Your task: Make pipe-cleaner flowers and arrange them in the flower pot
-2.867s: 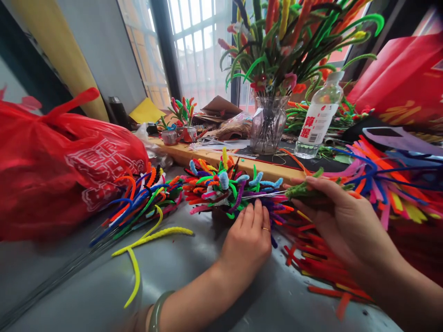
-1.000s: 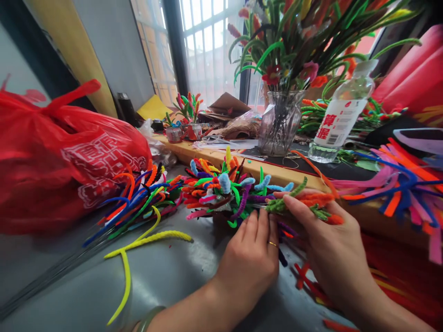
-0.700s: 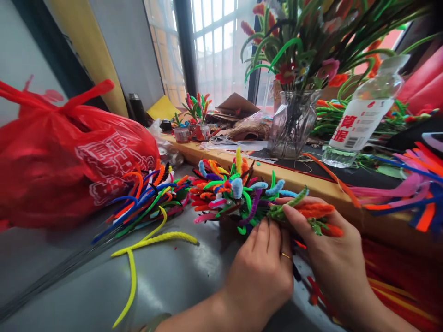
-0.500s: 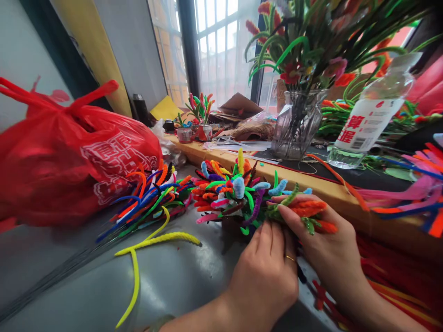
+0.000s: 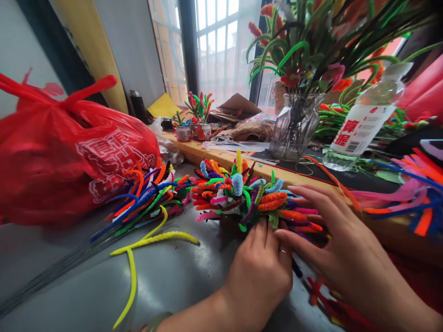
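Observation:
A dense bunch of many-coloured fuzzy stems (image 5: 221,189) lies on the grey table. At the bunch's front edge, my left hand (image 5: 261,267) is closed, its fingers wrapped low around the green base of an orange fuzzy piece (image 5: 273,201); its fingertips are partly hidden. My right hand (image 5: 332,230) is spread just right of the bunch, its thumb near my left hand and nothing visible between its fingers. Left of the hands lies a yellow branched stem (image 5: 155,240).
A red plastic bag (image 5: 44,161) and a loose bundle of coloured stems (image 5: 148,198) are at left. Behind the wooden ledge (image 5: 187,148) stand a glass vase (image 5: 296,129) with fuzzy flowers and a tilted water bottle (image 5: 363,127). Pink and orange strips (image 5: 411,184) hang at right.
My right hand has let go of the orange and green piece, opened and moved right. The orange piece now shows against the bunch, slightly further left.

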`<state>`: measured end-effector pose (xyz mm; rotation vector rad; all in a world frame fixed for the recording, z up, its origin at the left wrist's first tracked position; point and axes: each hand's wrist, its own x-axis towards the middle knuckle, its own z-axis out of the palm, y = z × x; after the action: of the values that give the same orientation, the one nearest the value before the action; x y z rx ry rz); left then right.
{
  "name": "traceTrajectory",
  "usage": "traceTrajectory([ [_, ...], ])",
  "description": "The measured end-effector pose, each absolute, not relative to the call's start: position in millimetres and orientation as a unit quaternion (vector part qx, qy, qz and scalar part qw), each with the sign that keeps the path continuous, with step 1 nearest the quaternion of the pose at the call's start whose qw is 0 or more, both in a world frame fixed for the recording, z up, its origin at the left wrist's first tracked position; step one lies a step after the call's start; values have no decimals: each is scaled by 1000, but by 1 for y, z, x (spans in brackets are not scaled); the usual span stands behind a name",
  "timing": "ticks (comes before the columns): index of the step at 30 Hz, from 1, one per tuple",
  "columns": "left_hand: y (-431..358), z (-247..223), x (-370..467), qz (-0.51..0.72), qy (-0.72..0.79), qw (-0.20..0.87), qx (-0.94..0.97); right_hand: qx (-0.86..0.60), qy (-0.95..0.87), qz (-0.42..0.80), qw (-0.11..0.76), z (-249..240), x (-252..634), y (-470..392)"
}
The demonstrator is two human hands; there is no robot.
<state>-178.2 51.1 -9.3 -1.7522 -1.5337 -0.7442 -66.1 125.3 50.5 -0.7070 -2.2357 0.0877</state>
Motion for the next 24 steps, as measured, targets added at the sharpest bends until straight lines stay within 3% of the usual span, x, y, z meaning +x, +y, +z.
traceTrajectory([
  [5,51,-7,-181,-238,-597,320,-696,-235,-878,59,413,48,-64,129],
  [8,48,-5,-183,-240,-592,307,-705,-211,-900,103,366,42,-75,138],
  [11,39,5,-187,-310,-544,297,-721,-218,-907,141,332,42,-77,146],
  [14,34,22,-194,-436,-449,314,-714,-232,-891,164,355,50,-70,146],
  [16,37,33,-199,-467,-488,295,-676,-239,-887,163,359,55,-66,144],
  [20,54,38,-207,-377,-617,223,-653,-238,-906,142,320,61,-69,143],
  [24,56,27,-214,-398,-604,241,-647,-239,-918,111,298,60,-74,150],
])
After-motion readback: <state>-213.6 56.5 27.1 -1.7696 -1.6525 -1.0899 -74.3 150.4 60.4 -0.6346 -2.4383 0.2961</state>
